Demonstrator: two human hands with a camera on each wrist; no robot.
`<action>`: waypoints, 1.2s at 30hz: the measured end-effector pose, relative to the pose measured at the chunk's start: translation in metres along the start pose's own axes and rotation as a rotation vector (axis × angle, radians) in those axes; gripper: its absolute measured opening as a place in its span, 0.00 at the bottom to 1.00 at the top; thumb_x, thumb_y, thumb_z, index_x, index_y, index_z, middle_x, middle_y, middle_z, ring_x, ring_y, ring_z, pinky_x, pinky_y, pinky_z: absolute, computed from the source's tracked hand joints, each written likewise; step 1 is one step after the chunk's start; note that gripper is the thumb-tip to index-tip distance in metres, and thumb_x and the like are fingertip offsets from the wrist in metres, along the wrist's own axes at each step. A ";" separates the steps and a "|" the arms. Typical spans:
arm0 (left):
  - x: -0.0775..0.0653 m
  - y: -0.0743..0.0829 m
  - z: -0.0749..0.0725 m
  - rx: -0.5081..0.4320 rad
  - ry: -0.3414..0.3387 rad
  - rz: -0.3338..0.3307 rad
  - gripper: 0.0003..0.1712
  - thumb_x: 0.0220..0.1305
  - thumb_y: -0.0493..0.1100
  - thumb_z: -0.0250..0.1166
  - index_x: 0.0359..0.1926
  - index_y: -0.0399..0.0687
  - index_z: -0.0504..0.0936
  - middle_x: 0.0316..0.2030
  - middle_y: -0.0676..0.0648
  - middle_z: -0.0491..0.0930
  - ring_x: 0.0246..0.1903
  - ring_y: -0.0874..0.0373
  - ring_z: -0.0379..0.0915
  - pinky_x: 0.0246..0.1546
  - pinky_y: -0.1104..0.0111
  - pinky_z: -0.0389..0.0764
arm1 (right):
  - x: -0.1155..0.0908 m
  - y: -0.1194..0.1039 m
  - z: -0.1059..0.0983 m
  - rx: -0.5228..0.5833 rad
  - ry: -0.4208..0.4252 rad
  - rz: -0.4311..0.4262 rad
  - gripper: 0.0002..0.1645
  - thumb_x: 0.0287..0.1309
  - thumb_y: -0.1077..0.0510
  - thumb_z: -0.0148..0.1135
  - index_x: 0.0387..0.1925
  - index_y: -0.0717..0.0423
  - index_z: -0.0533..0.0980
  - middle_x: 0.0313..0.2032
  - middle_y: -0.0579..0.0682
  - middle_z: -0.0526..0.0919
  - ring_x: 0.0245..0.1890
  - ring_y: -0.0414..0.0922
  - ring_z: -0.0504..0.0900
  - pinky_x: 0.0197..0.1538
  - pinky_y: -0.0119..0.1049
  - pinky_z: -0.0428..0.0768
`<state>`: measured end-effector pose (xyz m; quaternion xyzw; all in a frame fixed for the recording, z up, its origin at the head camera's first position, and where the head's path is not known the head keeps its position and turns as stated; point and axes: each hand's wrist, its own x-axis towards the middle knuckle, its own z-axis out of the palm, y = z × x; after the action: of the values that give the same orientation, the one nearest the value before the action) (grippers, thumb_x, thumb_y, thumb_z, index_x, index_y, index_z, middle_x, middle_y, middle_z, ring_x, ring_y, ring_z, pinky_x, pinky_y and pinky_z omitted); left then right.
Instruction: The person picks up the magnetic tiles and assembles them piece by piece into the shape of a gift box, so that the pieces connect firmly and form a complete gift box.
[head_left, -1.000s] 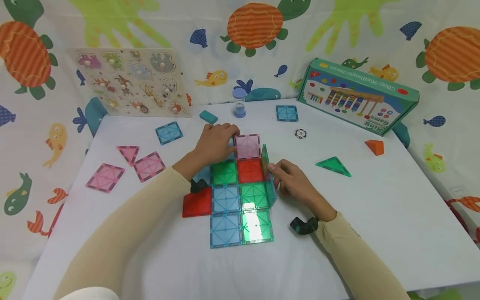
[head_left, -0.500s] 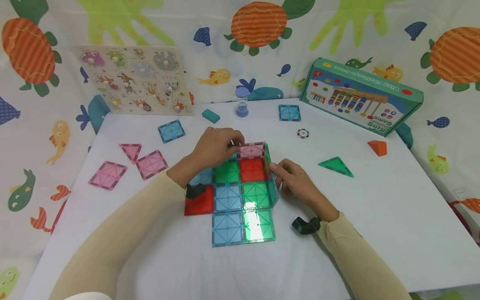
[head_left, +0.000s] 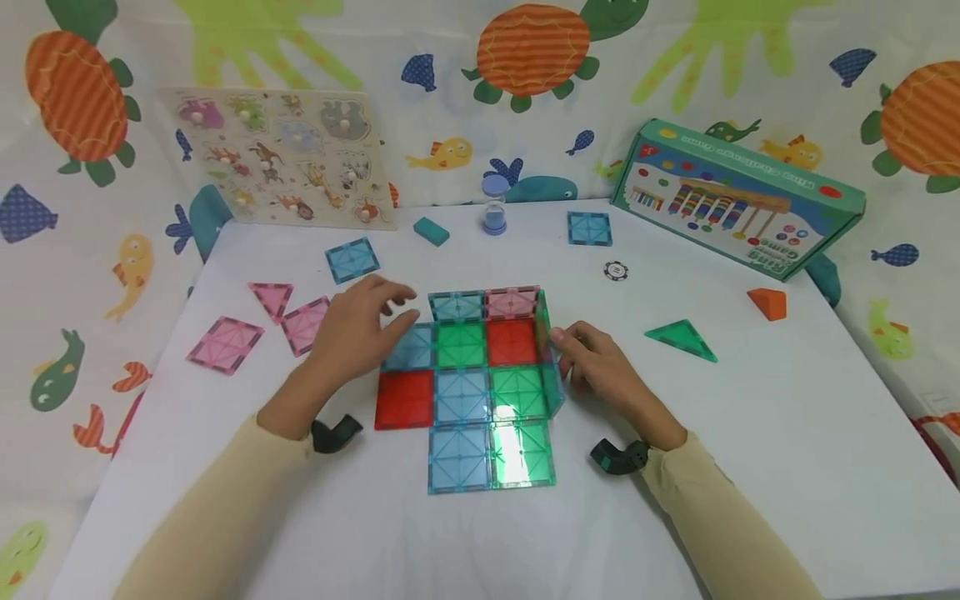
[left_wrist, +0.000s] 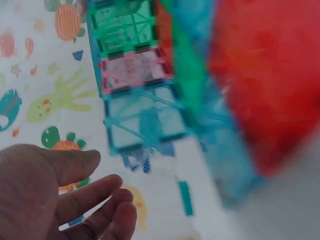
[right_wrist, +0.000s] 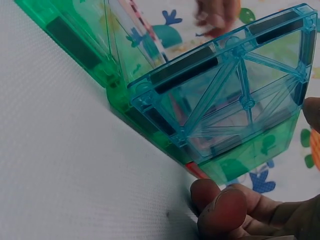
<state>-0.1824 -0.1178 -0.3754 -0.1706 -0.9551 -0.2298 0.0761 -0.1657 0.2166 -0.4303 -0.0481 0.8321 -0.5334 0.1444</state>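
Observation:
Flat magnetic tiles in red, green and blue make a floor mid-table, including a red tile (head_left: 405, 400) at its left. Upright along the far edge stand a blue tile (head_left: 456, 307) and a pink tile (head_left: 512, 303). A green tile (head_left: 543, 321) and a blue tile (right_wrist: 245, 102) form an upright wall on the right side. My left hand (head_left: 356, 325) hovers beside the left of the floor, fingers spread and holding nothing. My right hand (head_left: 600, 367) is outside the right wall, a fingertip right at the green tile, the other fingers loosely curled.
Pink tiles (head_left: 225, 344) lie at left and a loose blue tile (head_left: 352, 260) behind them. Farther back are a teal block (head_left: 431, 232), an hourglass (head_left: 494, 206), a puzzle board (head_left: 285, 158) and a game box (head_left: 738, 196). A green triangle (head_left: 682, 339) lies at right.
My left hand has let go of the far edge tiles and moved left and nearer. The pink tile, tilted back before, now stands more upright. My right hand stays at the right wall.

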 end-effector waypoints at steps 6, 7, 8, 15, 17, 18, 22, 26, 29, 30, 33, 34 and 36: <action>-0.064 -0.027 0.011 0.086 -0.115 -0.184 0.28 0.57 0.54 0.67 0.55 0.44 0.79 0.44 0.43 0.75 0.38 0.50 0.73 0.33 0.58 0.79 | -0.003 -0.001 -0.002 0.012 0.001 -0.007 0.30 0.65 0.33 0.44 0.41 0.55 0.73 0.29 0.59 0.78 0.20 0.51 0.73 0.24 0.38 0.71; -0.070 -0.028 0.013 0.092 -0.122 -0.196 0.30 0.56 0.54 0.68 0.56 0.44 0.78 0.43 0.42 0.74 0.38 0.49 0.73 0.33 0.58 0.79 | -0.003 -0.001 -0.003 0.016 0.000 -0.012 0.30 0.65 0.33 0.44 0.41 0.55 0.73 0.28 0.59 0.78 0.20 0.52 0.73 0.24 0.38 0.71; -0.075 -0.028 0.016 0.097 -0.123 -0.199 0.31 0.56 0.55 0.68 0.57 0.43 0.77 0.43 0.42 0.74 0.38 0.49 0.73 0.33 0.58 0.79 | -0.003 -0.001 -0.003 0.016 -0.003 -0.020 0.30 0.65 0.34 0.44 0.42 0.55 0.74 0.28 0.60 0.78 0.20 0.52 0.73 0.24 0.38 0.71; -0.083 -0.015 0.023 0.005 -0.103 -0.176 0.35 0.54 0.55 0.69 0.58 0.39 0.75 0.43 0.44 0.71 0.37 0.53 0.70 0.30 0.63 0.77 | -0.005 -0.004 -0.003 -0.034 -0.009 -0.039 0.28 0.66 0.36 0.47 0.44 0.55 0.77 0.26 0.58 0.76 0.19 0.53 0.73 0.24 0.40 0.73; -0.082 -0.014 0.023 -0.065 -0.109 -0.206 0.34 0.55 0.53 0.69 0.58 0.38 0.75 0.41 0.45 0.70 0.35 0.55 0.68 0.27 0.66 0.74 | -0.006 -0.004 -0.003 -0.052 -0.007 -0.032 0.28 0.65 0.36 0.48 0.44 0.54 0.77 0.25 0.57 0.75 0.19 0.52 0.73 0.25 0.41 0.73; -0.081 -0.014 0.023 -0.109 -0.114 -0.227 0.33 0.55 0.53 0.69 0.57 0.37 0.75 0.40 0.45 0.69 0.34 0.55 0.67 0.26 0.66 0.73 | -0.006 -0.004 -0.003 -0.057 -0.006 -0.029 0.28 0.65 0.35 0.48 0.44 0.54 0.77 0.25 0.57 0.75 0.18 0.52 0.73 0.25 0.41 0.73; -0.081 -0.018 0.022 -0.250 -0.129 -0.311 0.32 0.58 0.53 0.67 0.59 0.41 0.74 0.42 0.46 0.70 0.38 0.55 0.70 0.30 0.66 0.76 | -0.005 -0.004 -0.002 -0.059 -0.012 -0.022 0.29 0.64 0.35 0.48 0.45 0.55 0.77 0.24 0.56 0.75 0.18 0.51 0.73 0.26 0.41 0.72; -0.081 -0.020 0.020 -0.340 -0.100 -0.363 0.30 0.60 0.54 0.64 0.60 0.46 0.74 0.47 0.47 0.71 0.44 0.54 0.72 0.37 0.64 0.79 | -0.003 -0.004 0.000 -0.061 -0.021 -0.019 0.29 0.65 0.36 0.48 0.46 0.56 0.77 0.22 0.57 0.74 0.18 0.51 0.73 0.25 0.40 0.71; -0.079 -0.018 0.018 -0.402 -0.057 -0.378 0.26 0.62 0.55 0.63 0.59 0.51 0.74 0.44 0.49 0.74 0.40 0.55 0.75 0.35 0.65 0.81 | -0.002 -0.005 0.001 -0.063 -0.023 -0.012 0.29 0.64 0.35 0.48 0.47 0.55 0.77 0.22 0.57 0.74 0.18 0.51 0.73 0.24 0.39 0.71; -0.078 -0.018 0.018 -0.420 -0.045 -0.378 0.25 0.62 0.55 0.62 0.58 0.52 0.74 0.43 0.50 0.75 0.38 0.55 0.76 0.33 0.66 0.81 | -0.002 -0.005 0.002 -0.061 -0.022 -0.010 0.29 0.64 0.35 0.48 0.47 0.55 0.77 0.22 0.57 0.74 0.18 0.51 0.73 0.24 0.39 0.71; -0.072 -0.011 0.016 -0.468 -0.014 -0.369 0.23 0.62 0.57 0.62 0.55 0.55 0.73 0.37 0.52 0.77 0.29 0.54 0.77 0.27 0.66 0.79 | -0.002 -0.005 0.002 -0.052 -0.017 -0.005 0.29 0.64 0.35 0.48 0.47 0.54 0.77 0.23 0.57 0.74 0.19 0.51 0.73 0.24 0.39 0.71; -0.069 -0.008 0.016 -0.481 -0.010 -0.366 0.22 0.62 0.57 0.62 0.54 0.56 0.73 0.36 0.52 0.78 0.27 0.54 0.77 0.25 0.66 0.79 | -0.002 -0.005 0.002 -0.051 -0.018 -0.003 0.29 0.64 0.35 0.48 0.47 0.54 0.77 0.23 0.57 0.74 0.19 0.51 0.72 0.24 0.39 0.71; -0.063 -0.002 0.015 -0.501 -0.017 -0.358 0.21 0.61 0.57 0.62 0.51 0.56 0.72 0.35 0.53 0.78 0.25 0.53 0.78 0.23 0.65 0.78 | -0.002 -0.004 0.002 -0.042 -0.020 0.000 0.29 0.64 0.35 0.48 0.46 0.54 0.77 0.24 0.58 0.74 0.19 0.51 0.72 0.24 0.39 0.72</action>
<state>-0.1252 -0.1314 -0.4033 -0.0152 -0.8842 -0.4665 -0.0180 -0.1633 0.2133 -0.4267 -0.0565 0.8416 -0.5154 0.1515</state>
